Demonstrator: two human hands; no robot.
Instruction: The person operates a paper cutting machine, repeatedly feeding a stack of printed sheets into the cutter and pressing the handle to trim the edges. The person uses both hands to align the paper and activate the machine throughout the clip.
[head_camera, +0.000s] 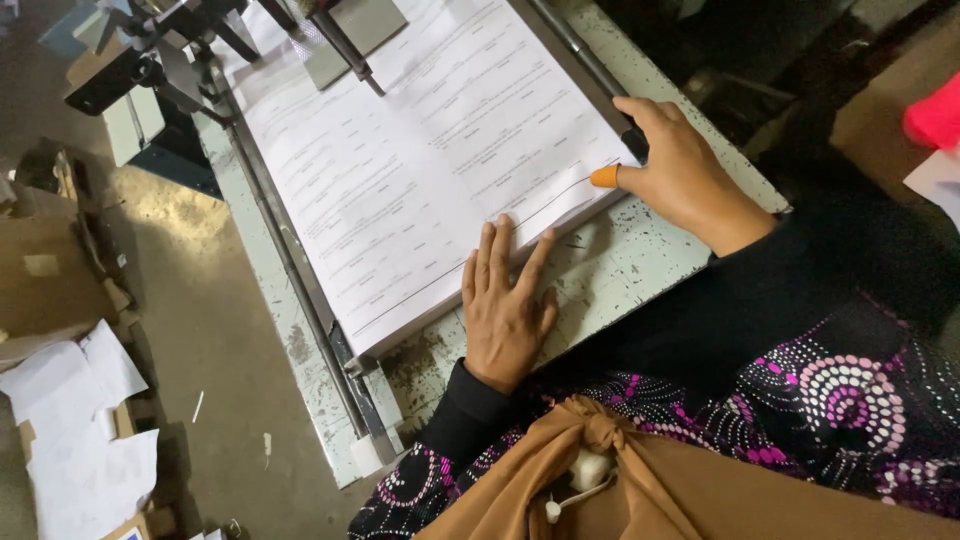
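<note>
A thick stack of white printed sheets (420, 160) lies on a worn, paint-chipped metal table (620, 270). My left hand (505, 305) rests flat with fingers together, its fingertips on the near edge of the stack. My right hand (680, 175) sits at the stack's right corner, and its thumb wears an orange rubber fingertip (605, 177) that presses on the top sheet, which is slightly lifted along that edge. Neither hand grips anything.
A dark metal guide rail (300, 280) runs along the left side of the stack, another rail (580, 50) along the far right. Machine parts (150, 60) stand at top left. Cardboard boxes and loose white paper (80, 430) lie on the floor at left.
</note>
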